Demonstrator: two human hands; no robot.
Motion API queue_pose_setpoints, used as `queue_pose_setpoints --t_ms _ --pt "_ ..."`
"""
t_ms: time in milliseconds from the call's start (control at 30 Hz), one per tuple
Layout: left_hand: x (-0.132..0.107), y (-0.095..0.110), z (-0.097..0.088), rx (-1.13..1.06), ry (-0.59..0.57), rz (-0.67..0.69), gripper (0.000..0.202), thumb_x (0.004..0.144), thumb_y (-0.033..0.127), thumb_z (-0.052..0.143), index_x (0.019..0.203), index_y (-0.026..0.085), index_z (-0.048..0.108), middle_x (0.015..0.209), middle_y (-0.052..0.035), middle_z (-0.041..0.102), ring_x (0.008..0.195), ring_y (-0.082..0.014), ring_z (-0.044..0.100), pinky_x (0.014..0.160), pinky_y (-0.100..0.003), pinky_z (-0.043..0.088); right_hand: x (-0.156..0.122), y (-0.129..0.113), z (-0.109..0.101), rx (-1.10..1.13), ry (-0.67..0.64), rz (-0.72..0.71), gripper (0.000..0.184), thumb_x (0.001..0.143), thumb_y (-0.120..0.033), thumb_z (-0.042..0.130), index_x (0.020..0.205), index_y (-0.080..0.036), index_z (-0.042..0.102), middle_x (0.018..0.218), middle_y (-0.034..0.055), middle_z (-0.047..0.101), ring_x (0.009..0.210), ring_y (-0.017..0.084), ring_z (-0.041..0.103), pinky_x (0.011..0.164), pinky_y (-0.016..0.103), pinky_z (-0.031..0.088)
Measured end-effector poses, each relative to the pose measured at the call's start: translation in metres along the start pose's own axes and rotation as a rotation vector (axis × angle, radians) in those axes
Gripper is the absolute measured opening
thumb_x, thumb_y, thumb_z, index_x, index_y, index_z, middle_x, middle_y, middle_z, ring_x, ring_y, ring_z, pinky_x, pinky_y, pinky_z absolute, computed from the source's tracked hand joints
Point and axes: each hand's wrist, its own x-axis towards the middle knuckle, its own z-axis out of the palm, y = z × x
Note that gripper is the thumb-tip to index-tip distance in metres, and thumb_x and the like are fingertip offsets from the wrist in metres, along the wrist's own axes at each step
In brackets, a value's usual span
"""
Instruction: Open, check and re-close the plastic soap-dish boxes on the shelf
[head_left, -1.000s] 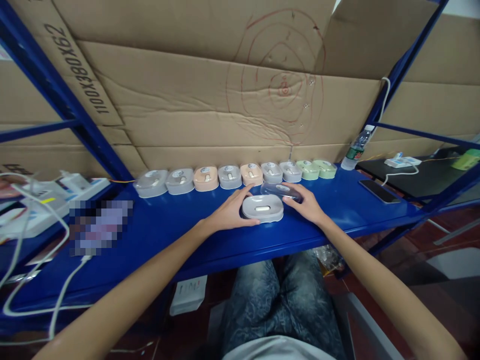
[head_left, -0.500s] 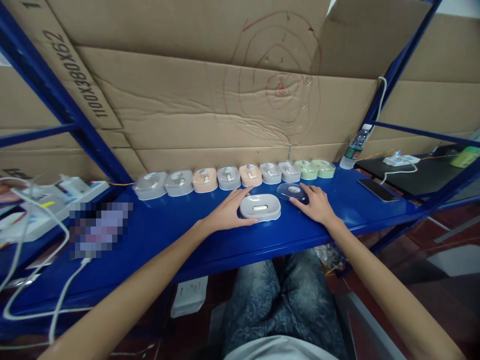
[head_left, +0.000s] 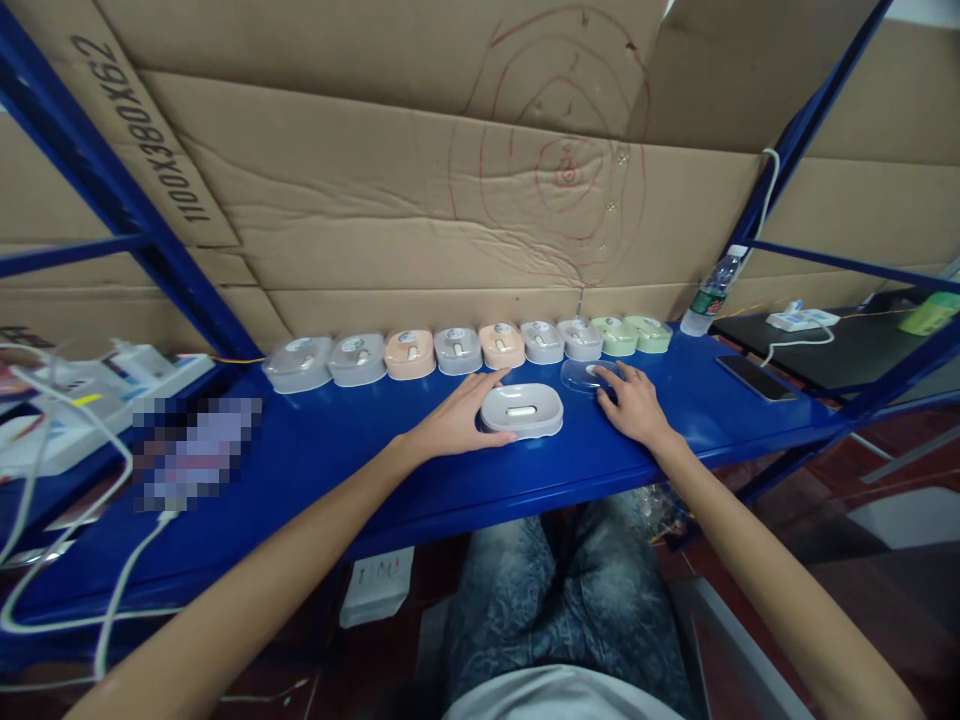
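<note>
A grey oval plastic box, open on top with a small pale piece in the middle of its floor, stands on the blue table. My left hand grips its left end, thumb at the front and fingers at the back. To the right of the box, a clear oval lid with a round label lies flat on the table. Over the lid's right end is my right hand, fingers apart and holding nothing; the fingertips are at the label, though I cannot tell whether they touch it.
Several lidded boxes in grey, peach and green line the back against a cardboard sheet. A water bottle and a phone are at the right. White cables and a power strip occupy the left side.
The clear lid has gone from tilted in my right hand to flat on the table. My right fingers have loosened from its edge. My left hand keeps its hold on the grey box.
</note>
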Motion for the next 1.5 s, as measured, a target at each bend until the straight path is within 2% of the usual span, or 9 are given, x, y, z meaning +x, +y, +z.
queue_pose_setpoints --t_ms 200,333,533,633,800,1067,1233,1333,1500 --pt "0.000 -0.002 0.003 -0.026 -0.012 -0.013 0.110 0.082 0.073 0.078 0.170 0.037 0.025 0.172 -0.0088 0.038 0.162 -0.0451 0.025 0.130 -0.063 0.027 -0.001 -0.005 -0.007 0.041 0.030 -0.016 0.053 0.106 -0.041 0.045 0.153 -0.021 0.059 0.158 0.0219 0.051 0.145 0.047 0.046 0.116 0.070 0.040" --pt "0.000 0.000 0.006 -0.028 -0.009 0.004 0.111 0.082 0.073 0.078 0.171 0.035 0.024 0.173 -0.0096 0.037 0.161 -0.0434 0.028 0.130 -0.061 0.027 -0.007 -0.024 -0.019 0.285 0.139 -0.171 0.055 0.106 -0.049 0.050 0.156 -0.025 0.053 0.161 0.0167 0.048 0.149 0.041 0.045 0.121 0.064 0.040" --pt "0.000 0.009 0.006 -0.040 -0.025 0.062 0.110 0.084 0.068 0.079 0.171 0.030 0.023 0.175 -0.0101 0.033 0.161 -0.0409 0.030 0.131 -0.058 0.026 -0.014 -0.071 -0.027 0.581 -0.175 -0.523 0.089 0.094 -0.063 0.072 0.168 -0.035 0.031 0.173 0.0108 0.033 0.159 0.037 0.035 0.127 0.061 0.037" --pt "-0.001 0.010 0.005 -0.043 -0.014 0.066 0.112 0.083 0.066 0.081 0.170 0.027 0.025 0.172 -0.0134 0.038 0.157 -0.0398 0.035 0.128 -0.056 0.032 -0.011 -0.078 -0.023 0.620 -0.218 -0.561 0.086 0.096 -0.060 0.072 0.168 -0.037 0.032 0.168 0.0116 0.040 0.157 0.036 0.038 0.126 0.060 0.038" --pt "-0.001 0.010 0.006 -0.044 -0.016 0.056 0.114 0.081 0.066 0.082 0.170 0.023 0.026 0.166 -0.0172 0.043 0.152 -0.0412 0.040 0.125 -0.057 0.035 -0.006 -0.074 -0.019 0.710 -0.191 -0.567 0.070 0.097 -0.053 0.074 0.159 -0.037 0.048 0.153 0.0104 0.054 0.146 0.033 0.051 0.122 0.055 0.046" --pt "0.000 0.014 0.006 -0.077 -0.023 -0.010 0.114 0.078 0.059 0.086 0.169 0.024 0.026 0.165 -0.0168 0.043 0.149 -0.0426 0.041 0.123 -0.058 0.036 -0.002 -0.074 -0.019 0.811 -0.174 -0.515 0.063 0.095 -0.052 0.076 0.151 -0.031 0.057 0.147 0.0109 0.062 0.137 0.031 0.059 0.119 0.053 0.048" --pt "0.001 0.015 0.005 -0.118 -0.013 -0.032 0.119 0.075 0.059 0.088 0.169 0.024 0.024 0.147 -0.0167 0.056 0.139 -0.0419 0.049 0.118 -0.059 0.040 0.000 -0.069 -0.016 0.825 -0.002 -0.271 0.043 0.100 -0.054 0.067 0.133 -0.027 0.070 0.132 0.0094 0.073 0.122 0.030 0.069 0.109 0.049 0.053" --pt "0.002 0.015 0.004 -0.126 -0.007 -0.015 0.119 0.075 0.058 0.088 0.169 0.026 0.024 0.141 -0.0143 0.059 0.135 -0.0399 0.051 0.118 -0.059 0.040 -0.001 -0.055 -0.021 0.781 0.130 -0.158 0.040 0.099 -0.055 0.066 0.125 -0.025 0.072 0.128 0.0097 0.075 0.120 0.031 0.070 0.107 0.049 0.053" --pt "0.003 0.007 0.002 -0.060 -0.003 -0.035 0.115 0.076 0.064 0.085 0.168 0.023 0.029 0.145 -0.0163 0.056 0.138 -0.0405 0.047 0.118 -0.058 0.041 -0.009 -0.010 -0.042 0.623 0.199 -0.122 0.042 0.097 -0.055 0.069 0.126 -0.024 0.072 0.129 0.0101 0.074 0.120 0.032 0.070 0.106 0.049 0.053"
